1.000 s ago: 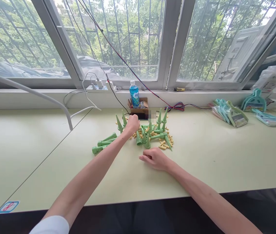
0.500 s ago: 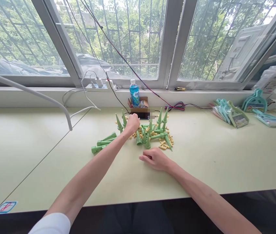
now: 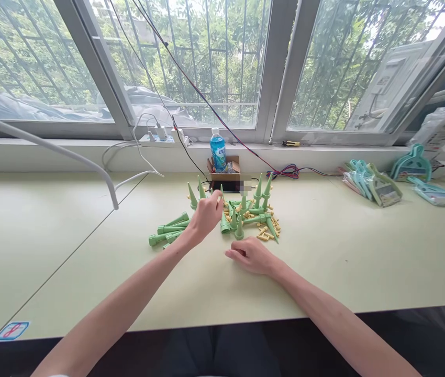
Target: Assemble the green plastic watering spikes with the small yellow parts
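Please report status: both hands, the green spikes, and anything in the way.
Left hand at the green spikes, grip unclear. Right hand loosely curled on the table. Spikes: some upright, some lying; yellow pieces near. Blue bottle behind, clear of both hands.

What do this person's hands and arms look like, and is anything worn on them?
The left hand and right hand are bare, with no gloves, rings or watch visible. A sliver of pale sleeve shows on the left arm.

Spikes [image 3: 225,224] on the table [image 3: 324,256]; box [image 3: 226,177] behind them; dustpans [image 3: 385,191] to the right.
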Available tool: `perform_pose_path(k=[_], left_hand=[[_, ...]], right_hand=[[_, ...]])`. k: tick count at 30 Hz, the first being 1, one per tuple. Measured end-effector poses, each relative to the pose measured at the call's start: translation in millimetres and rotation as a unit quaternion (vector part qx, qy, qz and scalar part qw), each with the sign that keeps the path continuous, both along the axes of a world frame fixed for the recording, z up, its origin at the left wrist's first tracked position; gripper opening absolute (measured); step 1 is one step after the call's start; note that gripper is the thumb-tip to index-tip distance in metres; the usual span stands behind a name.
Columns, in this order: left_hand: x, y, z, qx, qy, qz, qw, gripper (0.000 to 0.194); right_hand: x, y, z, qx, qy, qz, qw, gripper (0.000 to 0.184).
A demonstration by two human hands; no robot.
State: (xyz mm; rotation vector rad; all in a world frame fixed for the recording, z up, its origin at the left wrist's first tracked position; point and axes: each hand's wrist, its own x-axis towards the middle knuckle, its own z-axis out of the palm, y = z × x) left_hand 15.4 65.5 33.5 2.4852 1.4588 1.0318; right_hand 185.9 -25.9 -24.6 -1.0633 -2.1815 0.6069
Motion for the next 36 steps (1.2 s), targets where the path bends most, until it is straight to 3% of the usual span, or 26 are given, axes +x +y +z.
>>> perform_pose_path(k=[3, 6, 9, 12, 14, 17, 28, 36], left_hand=[[-25.5, -27.7, -3.8, 0.031, 0.041, -0.004, 0.999, 0.024], [-54.3, -49.4, -8.1, 0.008, 0.115, 0.090, 0.989, 0.031], [-84.5, -54.1, -11.7, 0.002, 0.147, 0.132, 0.980, 0.030], [-112.5, -43.3, -15.3, -0.017, 0.154, 0.115, 0.981, 0.037], [-126.8, -34.8, -18.5, -0.078, 0.157, 0.090, 0.980, 0.055], [-138.4, -29.5, -24.3, -0.162, 0.148, 0.043, 0.975, 0.059], [-120.7, -58.0, -35.8, -0.145, 0.136, 0.025, 0.980, 0.055], [-87.9, -73.9, -48.6, -0.058, 0.087, 0.031, 0.994, 0.043]], right_hand=[[0.5, -0.5, 1.1, -0.005, -0.006, -0.001, 1.000, 0.048], [1.6, -0.5, 1.8, -0.012, -0.007, 0.000, 1.000, 0.048], [3.4, 0.2, 1.4, -0.017, -0.004, 0.003, 1.000, 0.048], [5.4, 1.0, 0.4, -0.023, -0.002, 0.001, 1.000, 0.047], [6.5, 1.4, -0.4, -0.027, 0.002, 0.001, 1.000, 0.046], [7.3, 1.9, -1.7, -0.036, 0.014, 0.000, 0.999, 0.046], [7.5, 2.9, -1.7, -0.043, 0.014, -0.007, 0.999, 0.046], [7.2, 3.1, -1.0, -0.029, 0.009, -0.010, 0.999, 0.047]])
